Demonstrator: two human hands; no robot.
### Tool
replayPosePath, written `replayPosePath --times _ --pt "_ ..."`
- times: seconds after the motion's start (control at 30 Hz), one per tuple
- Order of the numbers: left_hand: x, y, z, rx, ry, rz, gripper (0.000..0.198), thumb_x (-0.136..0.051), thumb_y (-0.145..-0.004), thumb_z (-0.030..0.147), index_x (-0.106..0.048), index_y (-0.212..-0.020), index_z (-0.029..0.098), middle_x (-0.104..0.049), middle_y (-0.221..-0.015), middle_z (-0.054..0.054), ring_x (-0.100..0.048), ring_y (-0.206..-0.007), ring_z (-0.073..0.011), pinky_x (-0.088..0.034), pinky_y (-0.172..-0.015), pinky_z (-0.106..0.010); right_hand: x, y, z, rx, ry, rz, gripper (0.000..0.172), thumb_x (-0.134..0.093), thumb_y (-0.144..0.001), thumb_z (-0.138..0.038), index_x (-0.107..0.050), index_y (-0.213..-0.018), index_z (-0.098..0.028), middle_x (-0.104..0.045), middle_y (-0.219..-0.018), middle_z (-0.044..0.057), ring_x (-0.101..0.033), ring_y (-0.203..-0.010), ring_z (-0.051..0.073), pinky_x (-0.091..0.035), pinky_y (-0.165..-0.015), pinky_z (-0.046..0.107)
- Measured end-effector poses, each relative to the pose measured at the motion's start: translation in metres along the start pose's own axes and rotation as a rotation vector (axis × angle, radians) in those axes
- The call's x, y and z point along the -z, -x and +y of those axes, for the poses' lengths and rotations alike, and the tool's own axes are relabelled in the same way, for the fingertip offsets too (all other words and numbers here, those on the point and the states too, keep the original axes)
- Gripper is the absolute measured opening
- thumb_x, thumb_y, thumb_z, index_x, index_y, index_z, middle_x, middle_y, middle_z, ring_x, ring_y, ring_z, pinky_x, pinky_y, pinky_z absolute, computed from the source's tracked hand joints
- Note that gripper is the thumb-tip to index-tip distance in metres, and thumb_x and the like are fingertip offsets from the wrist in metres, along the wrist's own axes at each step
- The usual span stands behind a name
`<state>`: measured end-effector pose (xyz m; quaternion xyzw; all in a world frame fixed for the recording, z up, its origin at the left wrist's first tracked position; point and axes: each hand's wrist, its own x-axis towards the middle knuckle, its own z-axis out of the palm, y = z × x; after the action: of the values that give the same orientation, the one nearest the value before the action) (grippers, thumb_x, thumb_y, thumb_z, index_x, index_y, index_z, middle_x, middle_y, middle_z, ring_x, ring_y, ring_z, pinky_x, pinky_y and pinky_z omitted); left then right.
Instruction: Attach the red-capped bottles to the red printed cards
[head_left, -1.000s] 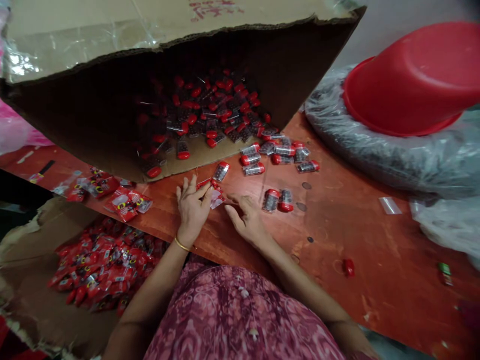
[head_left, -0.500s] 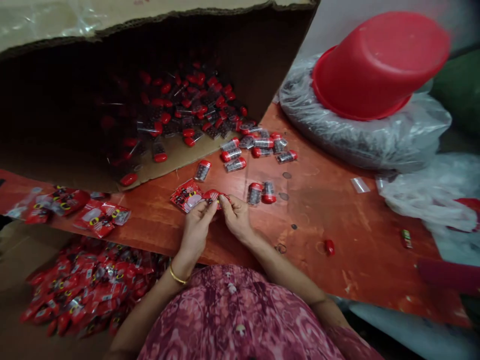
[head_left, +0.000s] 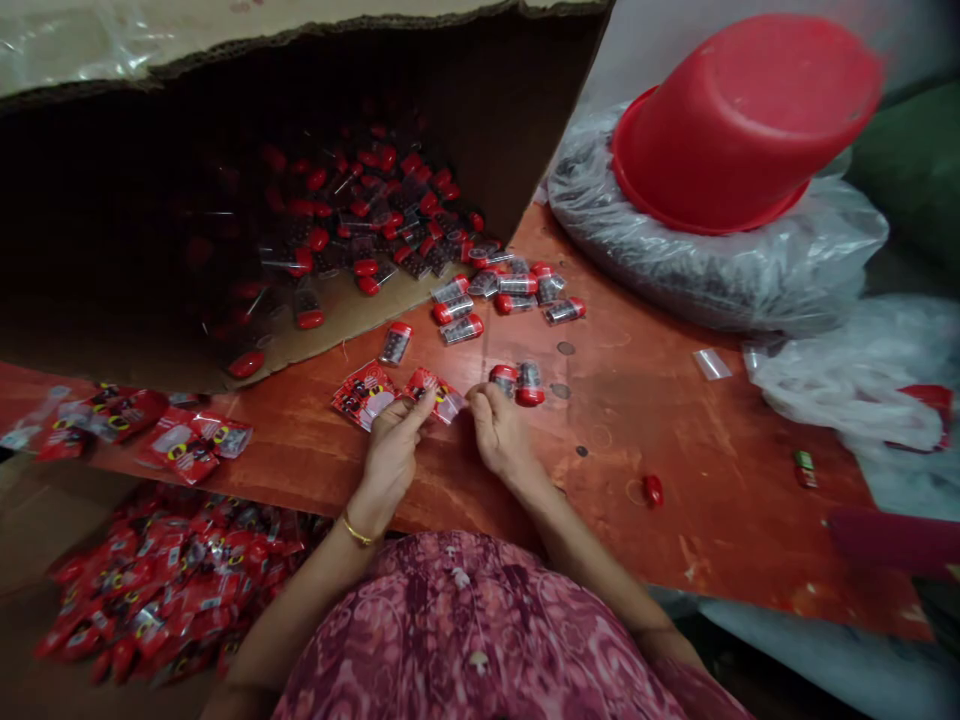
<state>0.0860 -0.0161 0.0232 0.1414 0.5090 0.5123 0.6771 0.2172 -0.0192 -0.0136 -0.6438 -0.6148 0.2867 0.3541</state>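
My left hand (head_left: 396, 445) pinches a small red printed packet (head_left: 447, 400) with a clear part, held just above the table. To its right, my right hand (head_left: 501, 430) is closed, its fingertips pinched slightly apart from the packet's edge; whatever they hold is too small to make out. A second red packet (head_left: 363, 392) lies flat beside my left hand. Just behind my right hand are two clear containers with red caps and dark contents, one upright-looking container (head_left: 530, 380) and its neighbour (head_left: 502, 377). A single such container (head_left: 395, 343) lies farther back.
A large cardboard box (head_left: 352, 335) lies open toward me, with many red-capped containers inside. Filled red packets (head_left: 184, 440) lie at the table's left edge, above a heap of packets (head_left: 165, 580). A red bucket (head_left: 735, 120) rests upside down on a plastic sack (head_left: 720, 270).
My right hand has moved right, away from my left, and its fingers have curled in. More of the packet in my left hand now shows. The view has shifted slightly.
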Motion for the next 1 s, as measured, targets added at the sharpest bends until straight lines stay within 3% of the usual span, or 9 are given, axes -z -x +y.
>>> replayPosePath --times 0.13,0.27,0.37,0.53,0.6,0.77,1.0 --pt "0.003 -0.004 0.003 0.048 0.08 0.022 0.035 -0.086 -0.046 0.033 -0.059 -0.059 0.015 -0.063 -0.055 0.004 -0.056 -0.049 -0.0064 -0.044 -0.052 -0.017 0.02 -0.007 0.022 -0.186 0.549 0.182 0.041 -0.043 -0.086 -0.052 -0.056 -0.088 -0.013 -0.061 -0.08 0.014 -0.056 -0.073 0.024 -0.038 -0.064 0.033" --pt "0.002 -0.005 0.001 0.152 0.141 -0.008 0.03 -0.084 -0.054 0.029 -0.059 -0.063 0.015 -0.063 -0.057 0.002 -0.059 -0.052 -0.0091 -0.047 -0.053 -0.02 0.024 -0.006 0.038 -0.069 0.676 0.156 0.033 -0.046 -0.085 -0.043 -0.056 -0.086 -0.012 -0.062 -0.085 0.019 -0.056 -0.082 0.029 -0.041 -0.071 0.039" --pt "0.001 -0.004 0.0 0.19 0.16 0.004 0.022 -0.079 -0.062 0.026 -0.06 -0.066 0.016 -0.063 -0.057 0.002 -0.06 -0.053 -0.0099 -0.048 -0.054 -0.021 0.022 -0.001 0.04 -0.006 0.473 0.137 0.024 -0.048 -0.083 -0.038 -0.054 -0.084 -0.015 -0.061 -0.081 0.014 -0.055 -0.078 0.026 -0.043 -0.071 0.04" --pt "0.003 -0.001 0.002 0.179 0.136 -0.007 0.02 -0.079 -0.063 0.025 -0.062 -0.069 0.016 -0.064 -0.059 0.003 -0.059 -0.053 -0.0093 -0.049 -0.056 -0.022 0.033 0.02 0.022 -0.061 -0.324 0.02 0.022 -0.054 -0.08 -0.041 -0.051 -0.089 -0.021 -0.057 -0.071 0.001 -0.053 -0.059 0.015 -0.047 -0.054 0.028" --pt "0.004 0.0 0.003 0.171 0.093 -0.024 0.024 -0.081 -0.058 0.028 -0.062 -0.068 0.016 -0.065 -0.06 0.002 -0.059 -0.053 -0.0094 -0.048 -0.055 -0.021 0.041 0.029 0.01 -0.086 -0.486 -0.039 0.024 -0.06 -0.077 -0.04 -0.054 -0.091 -0.022 -0.058 -0.069 -0.001 -0.052 -0.055 0.012 -0.045 -0.049 0.024" --pt "0.002 0.003 0.002 0.128 -0.035 -0.078 0.032 -0.083 -0.051 0.037 -0.063 -0.063 0.015 -0.063 -0.056 0.002 -0.058 -0.051 -0.0088 -0.045 -0.052 -0.019 0.052 0.033 -0.011 -0.027 -0.507 -0.126 0.019 -0.068 -0.071 -0.032 -0.062 -0.084 -0.02 -0.062 -0.071 0.0 -0.054 -0.059 0.012 -0.045 -0.054 0.023" --pt "0.003 0.006 0.007 0.095 -0.11 -0.191 0.035 -0.083 -0.05 0.04 -0.064 -0.061 0.013 -0.065 -0.057 0.0 -0.057 -0.053 -0.01 -0.046 -0.057 -0.022 0.045 0.024 -0.013 -0.09 -0.557 -0.142 0.015 -0.065 -0.073 -0.03 -0.061 -0.082 -0.019 -0.059 -0.066 -0.002 -0.045 -0.048 0.008 -0.039 -0.047 0.022"
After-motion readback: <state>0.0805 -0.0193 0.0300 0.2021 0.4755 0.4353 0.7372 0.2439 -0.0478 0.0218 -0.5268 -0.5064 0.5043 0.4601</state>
